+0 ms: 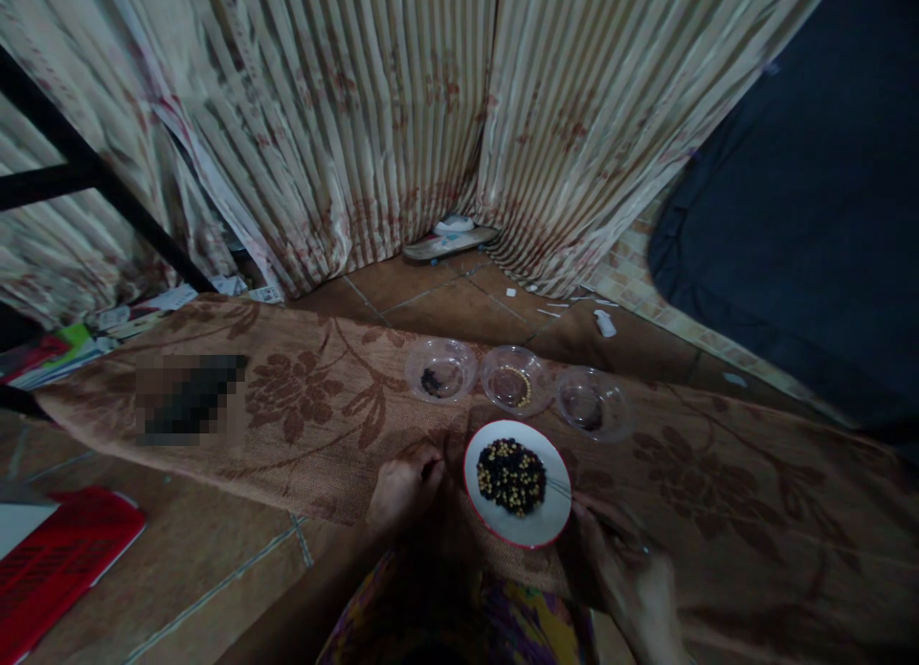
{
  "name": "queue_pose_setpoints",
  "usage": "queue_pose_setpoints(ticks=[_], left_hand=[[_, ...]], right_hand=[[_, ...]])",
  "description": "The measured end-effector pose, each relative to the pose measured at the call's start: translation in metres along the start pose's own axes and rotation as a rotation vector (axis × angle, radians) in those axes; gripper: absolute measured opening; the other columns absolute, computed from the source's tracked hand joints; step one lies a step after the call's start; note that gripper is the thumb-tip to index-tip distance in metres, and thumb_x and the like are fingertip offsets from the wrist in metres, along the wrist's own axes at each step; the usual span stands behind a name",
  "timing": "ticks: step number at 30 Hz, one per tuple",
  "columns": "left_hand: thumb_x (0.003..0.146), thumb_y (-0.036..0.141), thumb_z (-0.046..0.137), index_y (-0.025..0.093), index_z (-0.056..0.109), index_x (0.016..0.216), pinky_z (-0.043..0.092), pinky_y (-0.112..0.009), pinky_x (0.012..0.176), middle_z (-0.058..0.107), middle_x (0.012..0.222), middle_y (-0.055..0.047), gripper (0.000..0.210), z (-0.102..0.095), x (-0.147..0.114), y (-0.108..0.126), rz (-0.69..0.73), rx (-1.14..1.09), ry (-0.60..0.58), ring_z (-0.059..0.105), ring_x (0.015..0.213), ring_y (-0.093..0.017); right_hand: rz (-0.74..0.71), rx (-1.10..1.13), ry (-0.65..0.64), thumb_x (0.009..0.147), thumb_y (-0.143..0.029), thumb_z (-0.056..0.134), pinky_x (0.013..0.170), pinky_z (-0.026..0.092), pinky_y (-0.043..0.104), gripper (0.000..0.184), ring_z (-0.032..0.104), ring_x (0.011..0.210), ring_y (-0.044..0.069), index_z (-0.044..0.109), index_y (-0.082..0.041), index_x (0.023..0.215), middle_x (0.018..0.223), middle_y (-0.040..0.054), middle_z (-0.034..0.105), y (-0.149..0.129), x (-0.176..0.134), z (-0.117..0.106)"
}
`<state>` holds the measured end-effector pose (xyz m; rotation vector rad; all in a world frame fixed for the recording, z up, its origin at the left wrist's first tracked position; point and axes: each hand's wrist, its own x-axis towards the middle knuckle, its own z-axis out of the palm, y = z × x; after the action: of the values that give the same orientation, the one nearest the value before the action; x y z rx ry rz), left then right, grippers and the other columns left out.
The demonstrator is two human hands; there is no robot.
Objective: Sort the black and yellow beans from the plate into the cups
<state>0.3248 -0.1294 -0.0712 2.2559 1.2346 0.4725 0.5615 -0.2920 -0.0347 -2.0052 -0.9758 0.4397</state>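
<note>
A white plate with a red rim (478, 512) sits on the brown cloth and holds a heap of black and yellow grains (511, 477). My right hand (632, 569) is beside the plate's right edge, its fingers closed on a thin metal tool like tweezers (557, 486), whose tips reach over the plate. Left of the plate, my left hand (406, 483) rests as a loose fist on the cloth. Behind the plate stand three clear plastic cups: the left cup (459, 368) has some black grains, the middle cup (495, 383) yellow grains, and the right cup (610, 411) a few dark grains.
The patterned cloth (302, 474) covers a long, narrow surface. A blurred dark object (193, 397) lies on its left. Beyond are a skateboard (449, 244), striped curtains (402, 100) and white scraps (604, 322) on the tiles. A red item (78, 541) is low at left.
</note>
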Motion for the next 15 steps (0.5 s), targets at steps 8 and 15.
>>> queue_pose_setpoints(ticks=[8, 15], left_hand=[[0.09, 0.024, 0.048, 0.025, 0.061, 0.086, 0.041, -0.024, 0.075, 0.07, 0.087, 0.001, 0.014, 0.0003, 0.0001, 0.0009, -0.023, 0.011, -0.001, 0.064, 0.082, -0.014], [0.09, 0.024, 0.048, 0.025, 0.062, 0.086, 0.042, -0.023, 0.074, 0.069, 0.087, 0.001, 0.014, -0.0004, 0.0005, 0.0008, -0.021, 0.003, -0.003, 0.063, 0.081, -0.014]], right_hand=[[-0.028, 0.012, 0.021, 0.081, -0.048, 0.059, 0.079, 0.054, 0.032, 0.032, 0.067, 0.089, 0.024, 0.073, -0.02, 0.085, 0.096, 0.0089, 0.072, 0.0046, -0.001, 0.0017], [0.03, 0.058, 0.06, 0.079, -0.049, 0.061, 0.073, 0.056, 0.032, 0.032, 0.068, 0.09, 0.025, 0.073, -0.02, 0.083, 0.095, 0.0098, 0.073, 0.0048, -0.0014, 0.0037]])
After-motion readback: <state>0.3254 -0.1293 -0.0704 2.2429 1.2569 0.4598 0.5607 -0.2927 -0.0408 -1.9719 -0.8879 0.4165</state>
